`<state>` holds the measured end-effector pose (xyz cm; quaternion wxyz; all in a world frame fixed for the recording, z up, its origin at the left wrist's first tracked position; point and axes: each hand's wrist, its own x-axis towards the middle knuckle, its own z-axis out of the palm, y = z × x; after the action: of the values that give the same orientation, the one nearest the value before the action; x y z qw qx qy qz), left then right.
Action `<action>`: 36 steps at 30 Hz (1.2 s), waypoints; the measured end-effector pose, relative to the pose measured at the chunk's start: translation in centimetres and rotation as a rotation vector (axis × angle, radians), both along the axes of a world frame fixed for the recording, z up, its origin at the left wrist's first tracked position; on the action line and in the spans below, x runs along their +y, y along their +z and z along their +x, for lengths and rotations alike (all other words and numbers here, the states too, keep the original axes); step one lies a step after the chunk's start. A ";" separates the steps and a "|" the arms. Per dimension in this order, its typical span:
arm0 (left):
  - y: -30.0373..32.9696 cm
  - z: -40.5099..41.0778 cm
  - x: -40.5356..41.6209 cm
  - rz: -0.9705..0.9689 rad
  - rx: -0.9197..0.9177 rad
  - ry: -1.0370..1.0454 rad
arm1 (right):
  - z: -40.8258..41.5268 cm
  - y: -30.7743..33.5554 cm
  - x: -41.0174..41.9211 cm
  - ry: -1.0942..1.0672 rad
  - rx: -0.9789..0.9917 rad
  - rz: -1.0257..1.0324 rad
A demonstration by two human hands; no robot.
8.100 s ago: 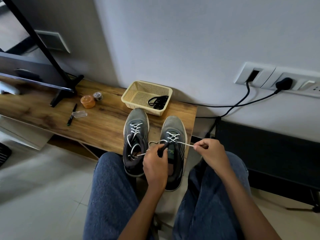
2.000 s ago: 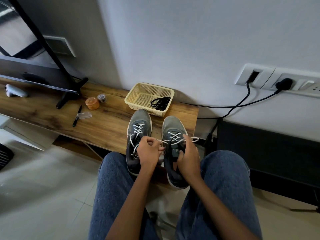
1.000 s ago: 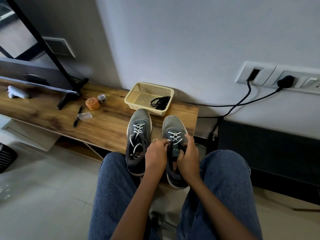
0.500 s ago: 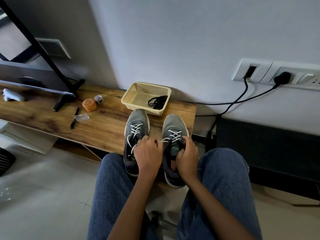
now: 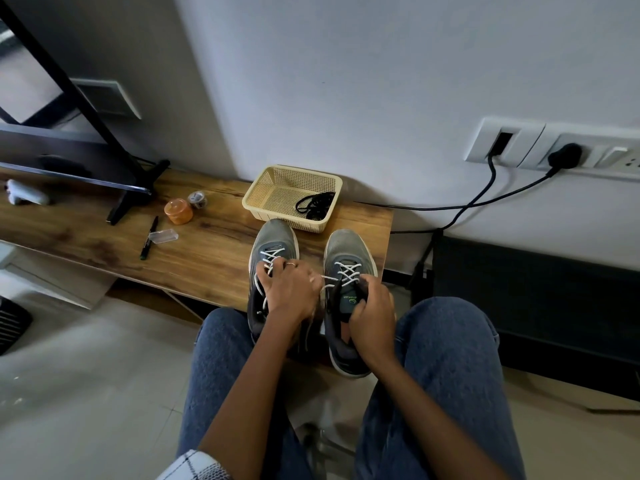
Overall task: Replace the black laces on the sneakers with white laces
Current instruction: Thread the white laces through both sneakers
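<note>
Lacing observed | white lace [image 5: 328, 278] pinched by left hand [image 5: 292, 289] | right sneaker [image 5: 348, 271] tongue apparently gripped by right hand [image 5: 372, 313] | 2 sneakers on bench [image 5: 207, 251]

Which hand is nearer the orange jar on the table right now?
Left. The left hand rests over the left sneaker, on the side toward the orange jar. The right hand grips the right sneaker, farther from it.

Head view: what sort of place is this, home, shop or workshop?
Most likely a room in a home: a low wooden TV bench against the wall, wall sockets with plugged cables, and a tiled floor.
</note>
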<state>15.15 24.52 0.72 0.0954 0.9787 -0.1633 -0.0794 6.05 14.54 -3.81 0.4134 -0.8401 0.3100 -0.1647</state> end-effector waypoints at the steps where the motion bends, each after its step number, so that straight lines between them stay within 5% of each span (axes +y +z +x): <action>1: 0.6 0.1 0.2 -0.042 -0.017 0.048 | 0.0 0.0 0.0 -0.001 -0.002 0.006; 6: 4.0 1.4 1.5 -0.309 0.031 0.240 | 0.1 -0.2 0.0 -0.014 -0.003 0.020; 10: 6.2 2.5 3.2 -0.722 0.169 0.324 | 0.1 -0.2 0.0 -0.013 -0.008 -0.003; 19: 11.9 2.2 4.0 -1.336 0.067 0.365 | 0.1 -0.3 -0.1 -0.012 -0.026 -0.028; 25: 13.0 0.5 2.2 -1.861 0.295 0.384 | 0.0 -0.2 -0.2 -0.009 -0.033 -0.025; 32: 10.7 -0.9 -0.4 -1.363 0.262 0.303 | -0.3 -0.4 -1.0 -0.030 -0.049 0.064; 36: 8.7 -1.9 -1.4 -1.368 0.394 0.331 | -0.4 -0.2 -1.4 0.002 -0.039 0.070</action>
<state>13.29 23.11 9.42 0.7239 0.6796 -0.0060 -0.1188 5.68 13.15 -4.04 0.4486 -0.8221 0.3067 -0.1699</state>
